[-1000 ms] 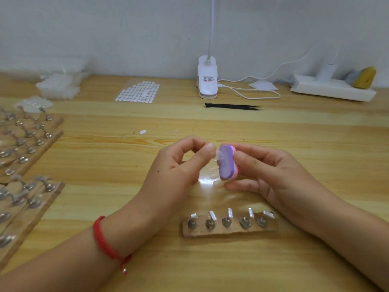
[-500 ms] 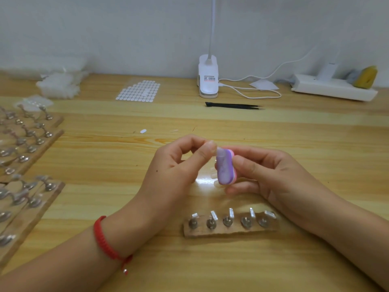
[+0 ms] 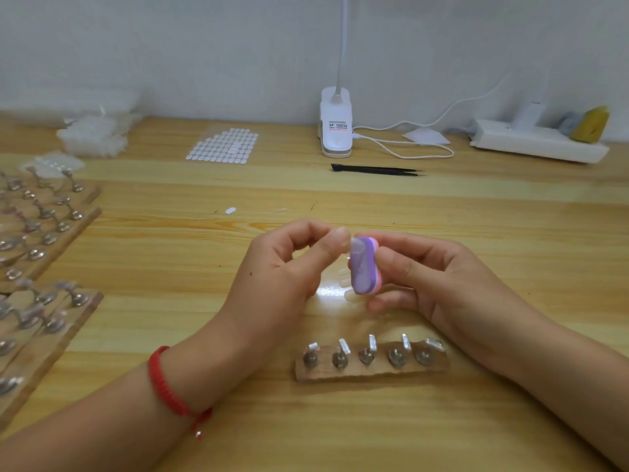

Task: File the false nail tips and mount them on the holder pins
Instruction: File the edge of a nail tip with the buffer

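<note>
Wide wooden table fills the view. Far left of the holder strip lie bigger pin boards, crowded with stands. Just behind the strip the two hands meet, left hand and right hand, fingertips nearly touching. Well behind the strip there's a white lamp clip, with a sticker sheet off to its left and black tweezers a little nearer. Now the small stuff: the right hand's fingers and thumb curl round a purple-and-pink buffer block, held upright above the table behind the strip. The left thumb and forefinger pinch a clear nail tip, pressed against the block's upper end.
</note>
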Motion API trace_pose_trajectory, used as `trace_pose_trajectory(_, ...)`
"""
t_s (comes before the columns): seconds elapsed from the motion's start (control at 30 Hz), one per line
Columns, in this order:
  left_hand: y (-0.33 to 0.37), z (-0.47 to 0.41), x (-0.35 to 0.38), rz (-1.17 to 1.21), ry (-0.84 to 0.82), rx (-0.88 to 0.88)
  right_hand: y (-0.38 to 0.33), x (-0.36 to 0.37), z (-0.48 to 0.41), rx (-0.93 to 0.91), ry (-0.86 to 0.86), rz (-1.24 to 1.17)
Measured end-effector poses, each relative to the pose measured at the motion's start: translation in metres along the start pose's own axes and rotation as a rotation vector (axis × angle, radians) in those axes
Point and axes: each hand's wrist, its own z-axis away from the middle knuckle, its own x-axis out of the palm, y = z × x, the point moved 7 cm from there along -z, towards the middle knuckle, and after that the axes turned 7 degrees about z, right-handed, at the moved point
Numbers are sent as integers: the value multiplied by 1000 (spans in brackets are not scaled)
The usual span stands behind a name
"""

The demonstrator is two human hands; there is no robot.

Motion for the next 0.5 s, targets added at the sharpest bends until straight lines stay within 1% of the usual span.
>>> trace_pose_trajectory(0.1,3,1,7,-41,-63,39,0,-3,-1,-13,34,-36)
trace_pose_trajectory(0.2,0,-1,1,35,-2,22,0,0,-1,-3,1,-41)
trace_pose_trajectory(0.23,0,-1,1,37,-13,17,-1,1,0,-2,-8,-35)
trace_pose_trajectory(0.33,2,2,12,-20,-124,24,0,-2,-1,0,23,-53)
trace_pose_trajectory(0.37,2,3,12,-19,-113,26,0,-3,-1,4,24,-65)
trace_pose_trajectory(0.47,1,0,2,18,-12,21,-1,-1,-1,2,-2,-52)
trace_pose_trajectory(0.5,1,0,2,2,-12,26,-1,-1,-1,-2,2,-46)
